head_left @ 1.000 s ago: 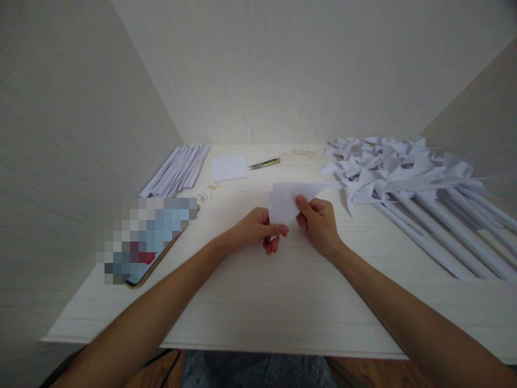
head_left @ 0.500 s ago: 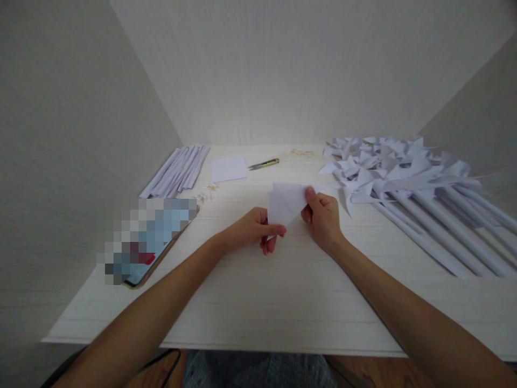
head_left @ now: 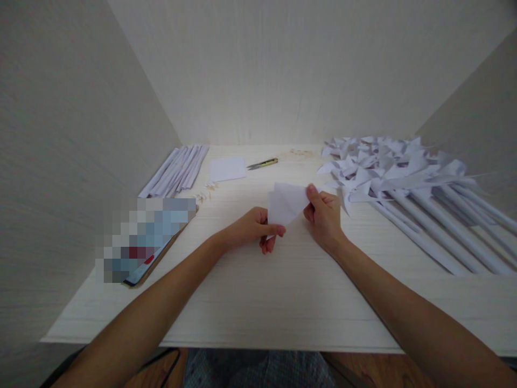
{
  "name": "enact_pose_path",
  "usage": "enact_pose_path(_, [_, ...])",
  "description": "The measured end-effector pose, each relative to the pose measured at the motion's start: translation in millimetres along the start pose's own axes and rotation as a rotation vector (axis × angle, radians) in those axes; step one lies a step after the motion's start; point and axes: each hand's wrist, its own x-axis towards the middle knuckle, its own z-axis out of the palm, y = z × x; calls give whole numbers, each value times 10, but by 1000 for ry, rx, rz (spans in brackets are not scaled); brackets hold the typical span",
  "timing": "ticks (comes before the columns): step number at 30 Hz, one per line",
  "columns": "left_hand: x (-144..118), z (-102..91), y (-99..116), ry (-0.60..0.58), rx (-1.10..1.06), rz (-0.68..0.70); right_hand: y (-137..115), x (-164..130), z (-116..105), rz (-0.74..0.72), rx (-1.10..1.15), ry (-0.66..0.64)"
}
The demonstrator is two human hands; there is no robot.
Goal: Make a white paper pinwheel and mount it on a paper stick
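Folded white paper [head_left: 286, 203] sits between your two hands, lifted a little above the middle of the desk [head_left: 283, 291]. Your left hand [head_left: 252, 229] is pinched shut on its lower corner, thumb on top. Your right hand [head_left: 324, 213] is clamped on the upper right corner. A second ago that corner stuck out as a long point to the right and your right thumb sat lower, near the middle; now the point is folded in and the thumb has slid up along the edge (reads as creasing a second fold, paper now a smaller triangle). Left hand has hardly moved.

Just right of your right hand: pile of finished paper pinwheels [head_left: 388, 167] on rolled sticks. Back left: rolled paper sticks [head_left: 177, 170], a flat white sheet [head_left: 227, 168], a small cutter [head_left: 263, 163] beside it. Blurred phone [head_left: 147, 240] at left, well apart.
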Motion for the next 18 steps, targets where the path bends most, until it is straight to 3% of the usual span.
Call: enact_pose_path(18, [-8,0,-2,-5,4,0,6,26,-27,-29,-6,51])
